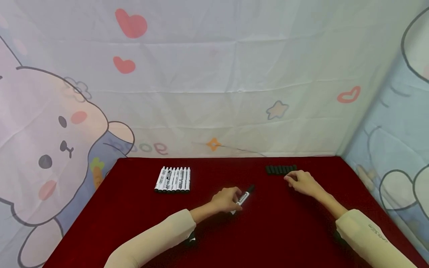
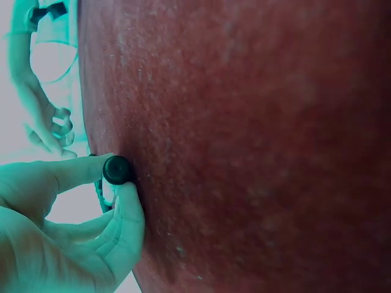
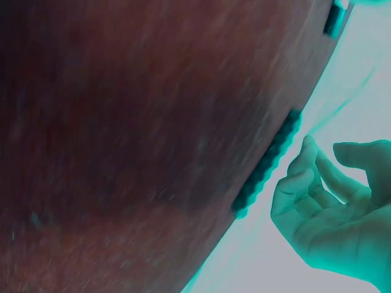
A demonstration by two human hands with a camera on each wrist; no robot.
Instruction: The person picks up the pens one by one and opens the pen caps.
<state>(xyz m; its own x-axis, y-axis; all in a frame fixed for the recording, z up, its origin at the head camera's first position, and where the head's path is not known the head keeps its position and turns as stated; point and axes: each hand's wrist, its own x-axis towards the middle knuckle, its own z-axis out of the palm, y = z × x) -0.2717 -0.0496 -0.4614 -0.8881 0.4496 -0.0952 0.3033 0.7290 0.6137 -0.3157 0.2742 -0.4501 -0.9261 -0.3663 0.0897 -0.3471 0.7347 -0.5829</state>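
My left hand (image 1: 228,200) pinches a white marker (image 1: 243,198) between thumb and fingers, low over the red cloth. The marker lies slantwise, its black cap pointing away to the upper right. In the left wrist view, the round black end (image 2: 117,170) of the marker faces the camera between my fingertips. My right hand (image 1: 303,181) is raised just in front of a row of short black marker caps (image 1: 280,169). Its fingers are loosely bent, with a gap between thumb and forefinger and nothing held, as the right wrist view shows of this hand (image 3: 333,210).
A neat row of several white markers (image 1: 173,180) with black ends lies at the back left. Red cloth (image 1: 214,167) covers the table. Behind it hangs a pale printed curtain (image 1: 234,74), which continues along both sides.
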